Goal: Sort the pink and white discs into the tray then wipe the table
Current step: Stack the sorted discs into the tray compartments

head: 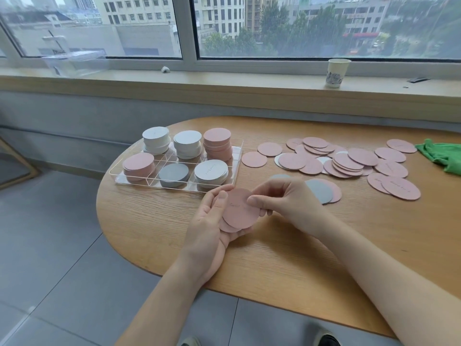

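The left hand (212, 216) lies palm up, cradling a few pink discs (239, 212) with its thumb curled over their edge. The right hand (287, 201) pinches the top disc's right edge. Just beyond the right hand lie a grey and a pink disc (321, 189) overlapping. Beyond the left hand sits the tray (238, 156), stacks in all six compartments. Right of both hands spreads a loose pile (349, 161), then a green cloth (441, 156).

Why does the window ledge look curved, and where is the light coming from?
Head view: the wide-angle lens bows the window ledge and the table edge. Soft daylight comes through the window, so shadows under the tray and pink discs are faint. No harsh glare; the hands look slightly soft.
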